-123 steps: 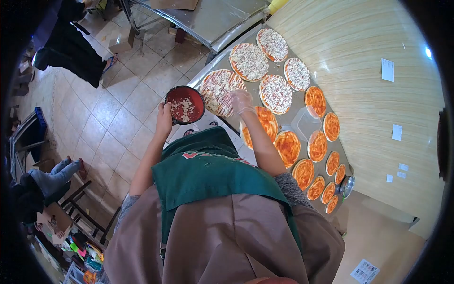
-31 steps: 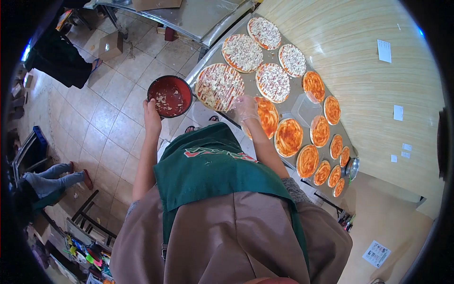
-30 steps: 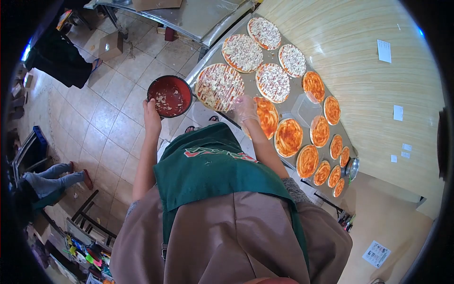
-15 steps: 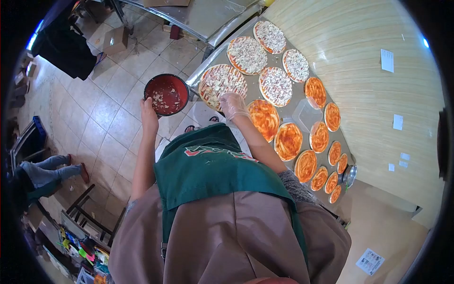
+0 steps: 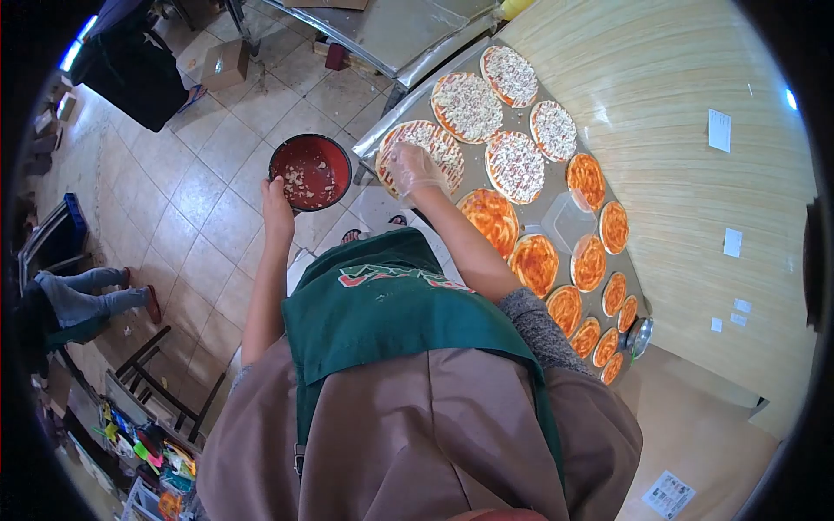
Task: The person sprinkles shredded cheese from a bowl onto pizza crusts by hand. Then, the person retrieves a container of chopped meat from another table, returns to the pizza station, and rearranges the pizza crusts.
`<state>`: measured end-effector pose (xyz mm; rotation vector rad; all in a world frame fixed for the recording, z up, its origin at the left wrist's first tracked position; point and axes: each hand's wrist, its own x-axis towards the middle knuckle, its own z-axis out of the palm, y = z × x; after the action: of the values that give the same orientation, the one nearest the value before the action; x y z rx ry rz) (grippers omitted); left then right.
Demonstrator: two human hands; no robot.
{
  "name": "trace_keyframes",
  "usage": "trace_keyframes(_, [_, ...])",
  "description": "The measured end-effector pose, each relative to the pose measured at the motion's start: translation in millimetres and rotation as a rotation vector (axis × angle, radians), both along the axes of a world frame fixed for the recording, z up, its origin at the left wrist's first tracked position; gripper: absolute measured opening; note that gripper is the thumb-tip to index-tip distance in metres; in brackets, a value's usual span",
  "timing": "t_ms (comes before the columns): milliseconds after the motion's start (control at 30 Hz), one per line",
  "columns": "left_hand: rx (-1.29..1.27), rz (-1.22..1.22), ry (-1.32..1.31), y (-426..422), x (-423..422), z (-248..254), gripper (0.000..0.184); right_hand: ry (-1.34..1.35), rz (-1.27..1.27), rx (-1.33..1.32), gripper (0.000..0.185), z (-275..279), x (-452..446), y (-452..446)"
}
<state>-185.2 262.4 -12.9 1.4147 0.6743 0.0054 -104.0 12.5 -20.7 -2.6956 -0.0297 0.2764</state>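
Red bowl (image 5: 337,161) hangs just off the tray's (image 5: 474,167) left edge, left hand (image 5: 277,207) gripping its rim — heap of pale bits (image 5: 298,180) now down to a scatter, so this bowlful looks nearly used up. Gloved right hand (image 5: 415,169) has shifted from the near edge to over the middle of the leftmost pizza (image 5: 427,133) — fingers bent, can't tell if they pinch anything.

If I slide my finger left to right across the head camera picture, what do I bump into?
Someone's jeans → cardboard box → red bowl → gloved right hand → big sauce-covered pizza → clear plastic container → metal bowl → topmost white paper.
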Motion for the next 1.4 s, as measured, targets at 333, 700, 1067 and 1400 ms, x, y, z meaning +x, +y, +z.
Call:
trace_keyframes(333, [-0.026,-0.032,0.015,-9.1,-4.5,5.9,0.045,-0.051,0.022,-0.034,0.015,-18.9,38.5,-10.2])
trace_keyframes(700, [0.153,-0.382,-0.123,-48.0,-1.4,6.9,0.043,-0.268,0.348,0.184,0.022,64.8,-36.5,28.3])
trace_keyframes(1067, [0.089,-0.488,-0.254,-66.0,13.5,31.4,0.036,-0.374,0.375,-0.185,0.03,45.5,-71.5,25.0])
trace_keyframes(1400, [0.462,-0.537,-0.112,-88.1,17.7,45.6,0.044,0.27,0.219,0.806,0.022,65.1,-68.6,24.9])
